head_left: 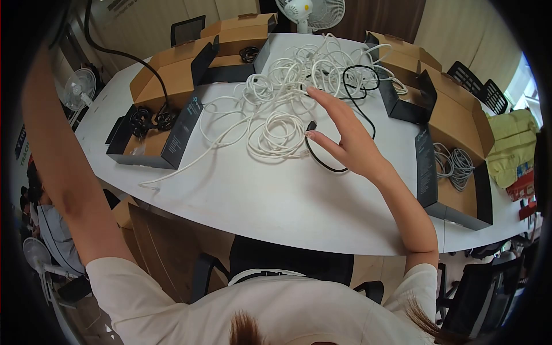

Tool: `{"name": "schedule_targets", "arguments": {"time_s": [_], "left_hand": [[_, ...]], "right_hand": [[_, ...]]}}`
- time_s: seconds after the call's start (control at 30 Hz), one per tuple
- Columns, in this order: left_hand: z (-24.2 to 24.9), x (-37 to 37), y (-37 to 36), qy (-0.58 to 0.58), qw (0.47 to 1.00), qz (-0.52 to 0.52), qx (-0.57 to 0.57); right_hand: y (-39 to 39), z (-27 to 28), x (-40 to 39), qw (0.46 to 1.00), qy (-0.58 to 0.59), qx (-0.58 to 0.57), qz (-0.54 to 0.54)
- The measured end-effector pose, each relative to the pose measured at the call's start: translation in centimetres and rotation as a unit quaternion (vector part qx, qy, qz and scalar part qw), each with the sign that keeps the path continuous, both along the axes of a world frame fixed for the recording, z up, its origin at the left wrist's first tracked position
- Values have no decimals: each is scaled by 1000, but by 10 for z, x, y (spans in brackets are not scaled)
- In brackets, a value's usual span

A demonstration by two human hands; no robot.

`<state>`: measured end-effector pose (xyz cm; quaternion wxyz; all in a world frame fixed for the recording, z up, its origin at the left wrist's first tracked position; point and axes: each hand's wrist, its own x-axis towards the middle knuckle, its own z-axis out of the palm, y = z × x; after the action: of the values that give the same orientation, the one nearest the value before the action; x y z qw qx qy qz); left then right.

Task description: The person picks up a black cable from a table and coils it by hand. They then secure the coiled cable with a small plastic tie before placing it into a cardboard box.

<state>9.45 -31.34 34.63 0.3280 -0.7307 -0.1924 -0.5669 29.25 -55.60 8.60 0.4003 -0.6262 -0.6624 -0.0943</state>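
Observation:
My right hand (345, 135) reaches out over the white table (276, 201) with its fingers spread and holds nothing. Its fingertips rest at the edge of a big tangle of white cables (282, 95). The thumb lies beside the plug end of a thin black cable (322, 164), which curves under the palm. A second black loop (359, 75) lies in the tangle beyond the fingers. My left arm (63, 172) is raised at the left; its hand is out of the picture. A black cord (129, 57) runs from the top left down into an open cardboard box (167, 77).
Coiled black cables (150, 119) lie in the left box. An open box (460, 121) at the right holds grey coiled cables (454, 167). More boxes (241, 34) stand at the back, near a white fan (310, 11). A black chair (287, 264) is tucked under the table.

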Motion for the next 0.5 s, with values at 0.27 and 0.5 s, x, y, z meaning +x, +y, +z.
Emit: {"name": "schedule_targets", "arguments": {"time_s": [0.27,0.5], "left_hand": [[7,-6,-10,-3,1000,-25,-13],[29,-20,-5,-10,997,-76,0]], "right_hand": [[70,26,-29,975,211,24,66],[228,52,-129,870,412,16,269]]}}
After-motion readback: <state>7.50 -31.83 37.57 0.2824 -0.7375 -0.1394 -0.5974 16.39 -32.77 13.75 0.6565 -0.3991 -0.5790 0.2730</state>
